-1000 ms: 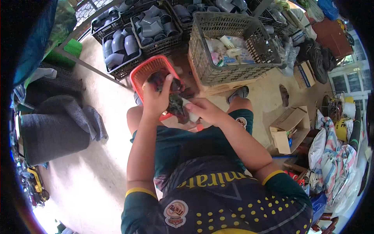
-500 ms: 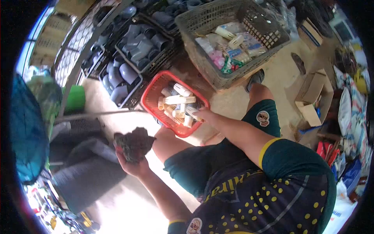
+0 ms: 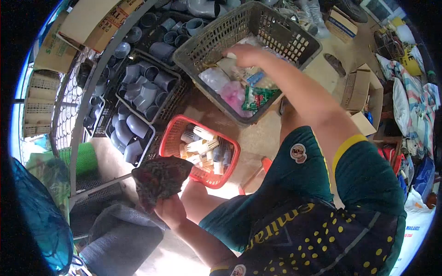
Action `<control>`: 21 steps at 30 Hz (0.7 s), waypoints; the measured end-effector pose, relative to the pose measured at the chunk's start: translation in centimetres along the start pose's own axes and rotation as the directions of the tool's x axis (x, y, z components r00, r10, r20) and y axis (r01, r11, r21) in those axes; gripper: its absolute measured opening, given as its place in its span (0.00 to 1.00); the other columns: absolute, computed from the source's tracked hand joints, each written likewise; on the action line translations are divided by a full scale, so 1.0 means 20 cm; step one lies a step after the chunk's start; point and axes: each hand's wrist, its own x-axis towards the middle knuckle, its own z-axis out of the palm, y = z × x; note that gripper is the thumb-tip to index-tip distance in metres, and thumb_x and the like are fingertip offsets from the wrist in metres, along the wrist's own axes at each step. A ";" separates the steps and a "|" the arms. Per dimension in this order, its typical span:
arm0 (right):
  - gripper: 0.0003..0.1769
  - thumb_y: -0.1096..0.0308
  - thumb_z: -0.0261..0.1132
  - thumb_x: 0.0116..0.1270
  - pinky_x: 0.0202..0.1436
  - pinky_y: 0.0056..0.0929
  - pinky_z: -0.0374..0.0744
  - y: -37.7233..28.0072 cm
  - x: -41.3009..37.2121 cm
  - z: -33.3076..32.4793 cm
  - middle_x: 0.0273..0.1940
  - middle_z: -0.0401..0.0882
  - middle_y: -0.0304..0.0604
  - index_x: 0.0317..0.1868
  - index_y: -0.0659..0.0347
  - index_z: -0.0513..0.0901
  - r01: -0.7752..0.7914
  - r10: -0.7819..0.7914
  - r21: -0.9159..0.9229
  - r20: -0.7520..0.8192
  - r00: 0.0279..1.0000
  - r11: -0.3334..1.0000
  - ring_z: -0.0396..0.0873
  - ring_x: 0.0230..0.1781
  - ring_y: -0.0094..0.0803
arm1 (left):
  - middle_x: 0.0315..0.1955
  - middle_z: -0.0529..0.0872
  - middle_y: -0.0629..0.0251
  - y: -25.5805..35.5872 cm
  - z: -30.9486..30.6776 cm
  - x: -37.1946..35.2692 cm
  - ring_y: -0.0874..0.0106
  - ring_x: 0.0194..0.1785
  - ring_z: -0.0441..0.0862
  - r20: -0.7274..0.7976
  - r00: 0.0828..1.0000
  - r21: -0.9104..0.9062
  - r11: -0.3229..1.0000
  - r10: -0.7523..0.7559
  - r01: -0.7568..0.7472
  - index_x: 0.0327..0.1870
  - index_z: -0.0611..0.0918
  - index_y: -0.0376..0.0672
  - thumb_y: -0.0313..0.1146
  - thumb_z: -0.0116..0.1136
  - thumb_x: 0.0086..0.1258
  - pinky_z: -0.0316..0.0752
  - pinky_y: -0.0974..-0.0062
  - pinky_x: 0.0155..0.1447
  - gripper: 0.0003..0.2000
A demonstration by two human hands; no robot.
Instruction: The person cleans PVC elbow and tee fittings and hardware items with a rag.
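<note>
My left hand (image 3: pixel 171 210) grips a crumpled dark patterned rag (image 3: pixel 162 177), held up left of the red basket (image 3: pixel 229 178). In that basket lie several cream-white slotted plastic pieces (image 3: pixel 202 146) and some grey ones. My right arm stretches forward, and my right hand (image 3: pixel 250 55) is down inside the large dark green-grey basket (image 3: pixel 287 28). Its fingers are bent, with a small white plastic piece (image 3: pixel 231 55) at their tips. Around it in the basket are clear plastic bags, a pink bag (image 3: pixel 234 95) and a green-and-red packet (image 3: pixel 258 97).
Black crates with grey pipe elbows (image 3: pixel 130 131) and other grey fittings (image 3: pixel 145 92) stand at the left. An opened cardboard box (image 3: pixel 357 89) is at the right. Rolled grey mesh (image 3: pixel 122 234) lies at the lower left, near a metal frame bar (image 3: pixel 76 138).
My right hand has moved from the red basket's rim forward into the large basket. My left hand still holds the rag, now turned and more spread out. The view has shifted.
</note>
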 end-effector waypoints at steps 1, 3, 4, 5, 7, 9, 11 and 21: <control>0.31 0.69 0.69 0.61 0.62 0.42 0.79 0.15 0.06 0.07 0.62 0.79 0.51 0.66 0.43 0.77 -0.123 0.156 -0.175 0.193 0.969 0.977 0.79 0.62 0.44 | 0.74 0.65 0.54 0.06 0.09 0.01 0.55 0.75 0.64 -0.046 0.996 -0.122 0.990 -0.081 0.075 0.73 0.66 0.37 0.27 0.51 0.72 0.59 0.51 0.79 0.27; 0.33 0.69 0.69 0.60 0.62 0.43 0.78 0.31 0.01 0.19 0.64 0.77 0.51 0.67 0.40 0.76 -0.052 0.132 -0.364 0.200 0.971 0.930 0.79 0.62 0.47 | 0.68 0.73 0.53 0.04 0.15 0.00 0.59 0.71 0.69 -0.109 0.991 -0.311 0.950 -0.079 0.041 0.69 0.70 0.33 0.33 0.52 0.76 0.65 0.58 0.74 0.24; 0.33 0.68 0.68 0.59 0.62 0.44 0.78 0.32 -0.01 0.20 0.65 0.77 0.51 0.67 0.39 0.77 -0.050 0.145 -0.427 0.192 0.971 0.903 0.79 0.62 0.47 | 0.65 0.77 0.53 0.03 0.18 0.00 0.60 0.69 0.72 -0.139 0.987 -0.399 0.917 -0.081 0.019 0.68 0.72 0.31 0.36 0.53 0.77 0.69 0.62 0.71 0.23; 0.32 0.68 0.68 0.59 0.61 0.44 0.79 0.29 -0.02 0.24 0.64 0.78 0.50 0.66 0.40 0.78 -0.115 0.201 -0.435 0.156 0.967 0.893 0.79 0.61 0.48 | 0.65 0.77 0.53 0.03 0.20 0.01 0.60 0.69 0.72 -0.151 0.984 -0.459 0.889 -0.090 0.010 0.68 0.71 0.32 0.37 0.52 0.77 0.69 0.63 0.71 0.24; 0.26 0.64 0.67 0.58 0.56 0.44 0.81 0.28 0.01 0.29 0.56 0.83 0.48 0.60 0.44 0.83 -0.076 0.182 -0.482 0.177 0.967 0.873 0.82 0.58 0.48 | 0.64 0.77 0.52 0.06 0.30 0.03 0.60 0.69 0.72 -0.125 0.987 -0.521 0.853 -0.104 0.024 0.69 0.71 0.34 0.39 0.52 0.77 0.69 0.63 0.71 0.24; 0.24 0.62 0.69 0.58 0.53 0.44 0.81 0.26 0.08 0.30 0.51 0.85 0.48 0.57 0.47 0.84 -0.250 0.320 -0.383 0.128 0.939 0.889 0.83 0.54 0.48 | 0.63 0.77 0.52 0.13 0.41 0.00 0.60 0.68 0.72 -0.057 0.992 -0.542 0.838 -0.110 0.062 0.69 0.71 0.35 0.41 0.52 0.77 0.70 0.64 0.70 0.25; 0.24 0.58 0.71 0.57 0.51 0.44 0.81 0.17 0.07 0.24 0.48 0.86 0.48 0.55 0.50 0.84 -0.278 0.295 -0.256 0.027 0.955 0.926 0.84 0.51 0.48 | 0.63 0.78 0.52 0.21 0.51 -0.09 0.60 0.68 0.73 0.041 0.993 -0.533 0.838 -0.114 0.118 0.70 0.70 0.37 0.43 0.51 0.77 0.70 0.64 0.70 0.26; 0.27 0.76 0.73 0.60 0.51 0.32 0.84 -0.58 -1.12 -0.07 0.49 0.82 0.43 0.60 0.68 0.75 0.306 -0.005 0.911 -0.318 0.948 0.276 0.83 0.49 0.28 | 0.62 0.76 0.56 0.12 0.49 -0.33 0.63 0.64 0.73 0.344 0.929 -0.922 0.140 -0.134 0.361 0.72 0.68 0.45 0.50 0.51 0.77 0.73 0.66 0.66 0.28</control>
